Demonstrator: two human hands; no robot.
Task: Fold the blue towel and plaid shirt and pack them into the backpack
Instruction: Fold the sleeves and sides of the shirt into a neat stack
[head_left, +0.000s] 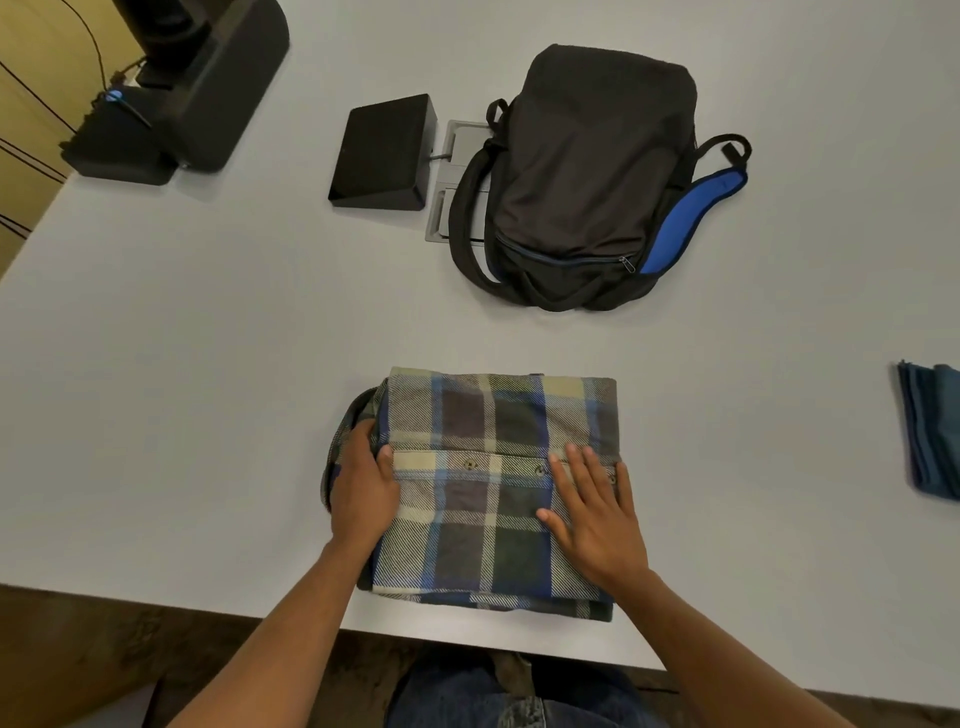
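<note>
The plaid shirt (493, 493), checked in blue, green and cream, is folded into a thick rectangle at the near edge of the white table (208, 364). One shirt, one folded blue towel (930, 431) at the far right edge, and one black backpack (587, 176), zipped and lying farther away, can be counted. The shirt's left edge is gripped by the left hand (363, 483), thumb on top. The right hand (592, 514) is laid flat, fingers straight, on the shirt's right half.
</note>
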